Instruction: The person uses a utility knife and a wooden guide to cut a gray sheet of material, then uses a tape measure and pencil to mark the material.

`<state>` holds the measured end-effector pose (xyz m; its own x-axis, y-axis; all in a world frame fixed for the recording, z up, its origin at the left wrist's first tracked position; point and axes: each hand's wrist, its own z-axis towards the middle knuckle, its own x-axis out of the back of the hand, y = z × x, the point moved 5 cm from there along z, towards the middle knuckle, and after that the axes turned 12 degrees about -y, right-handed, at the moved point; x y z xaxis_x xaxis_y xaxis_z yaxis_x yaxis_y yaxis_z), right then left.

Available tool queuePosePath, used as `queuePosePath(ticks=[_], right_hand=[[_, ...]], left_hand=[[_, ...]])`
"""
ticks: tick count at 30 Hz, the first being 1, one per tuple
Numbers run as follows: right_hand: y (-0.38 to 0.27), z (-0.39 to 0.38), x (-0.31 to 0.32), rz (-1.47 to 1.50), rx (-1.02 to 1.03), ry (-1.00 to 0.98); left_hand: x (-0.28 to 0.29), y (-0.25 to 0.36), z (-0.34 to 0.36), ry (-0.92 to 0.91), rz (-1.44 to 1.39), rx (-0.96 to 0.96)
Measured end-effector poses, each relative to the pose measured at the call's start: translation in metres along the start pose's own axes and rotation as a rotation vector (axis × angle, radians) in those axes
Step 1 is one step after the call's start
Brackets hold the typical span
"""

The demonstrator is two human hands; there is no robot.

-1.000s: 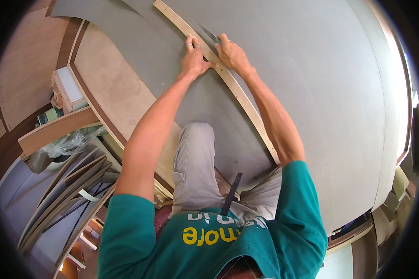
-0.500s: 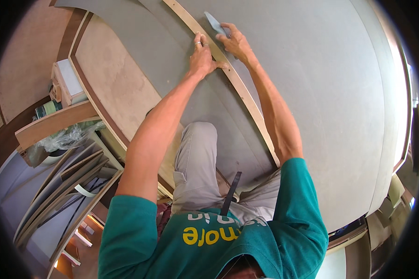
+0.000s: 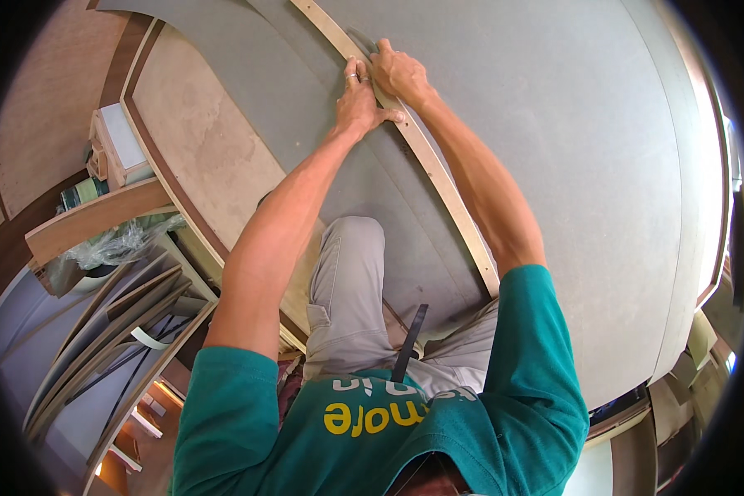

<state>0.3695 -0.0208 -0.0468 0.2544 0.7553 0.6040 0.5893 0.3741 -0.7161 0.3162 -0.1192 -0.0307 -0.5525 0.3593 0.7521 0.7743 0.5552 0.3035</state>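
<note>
A long pale wooden strip (image 3: 433, 165) with small holes lies diagonally across a large grey sheet (image 3: 570, 165). My left hand (image 3: 360, 103) presses on the strip, fingertips on its upper part and thumb spread along it lower down. Just right of it, my right hand (image 3: 401, 74) is closed around a thin grey bladed tool (image 3: 360, 37), held at the strip's right edge; the hand hides most of the tool. My left knee (image 3: 347, 240) rests on the sheet left of the strip.
A pale plywood panel (image 3: 190, 116) with dark edging borders the sheet on the left. Beyond it are a small wooden box (image 3: 124, 140), a curved wooden piece (image 3: 99, 223), crumpled clear plastic (image 3: 120, 248) and an open compartment holding several offcuts (image 3: 120, 339). The sheet's curved edge is at right.
The strip and my left hand shifted slightly right from a second ago. Since half a second ago my right hand with the tool moved left against the strip, and the blade now shows less.
</note>
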Motion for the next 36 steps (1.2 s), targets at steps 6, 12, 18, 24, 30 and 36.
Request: queuePosePath(ticks=[6, 12, 18, 24, 30, 36], right_hand=[[0.011, 0.012, -0.01, -0.149, 0.055, -0.044], [0.054, -0.15, -0.021, -0.127, -0.088, -0.146], [0.084, -0.261, -0.007, -0.027, -0.238, -0.163], [0.004, -0.074, 0.001, -0.056, 0.051, 0.063], [-0.007, 0.013, -0.008, -0.081, -0.037, -0.057], [0.011, -0.08, -0.015, -0.075, -0.019, -0.113]], left_hand=[[0.001, 0.013, 0.004, -0.088, -0.007, -0.014], [0.001, 0.0, -0.004, -0.054, -0.041, 0.075], [0.001, 0.0, 0.004, -0.031, 0.004, 0.015], [-0.017, -0.032, 0.016, -0.022, -0.344, 0.071], [-0.006, 0.002, 0.005, -0.105, -0.009, 0.053], [-0.002, -0.008, -0.001, -0.001, 0.001, 0.068]])
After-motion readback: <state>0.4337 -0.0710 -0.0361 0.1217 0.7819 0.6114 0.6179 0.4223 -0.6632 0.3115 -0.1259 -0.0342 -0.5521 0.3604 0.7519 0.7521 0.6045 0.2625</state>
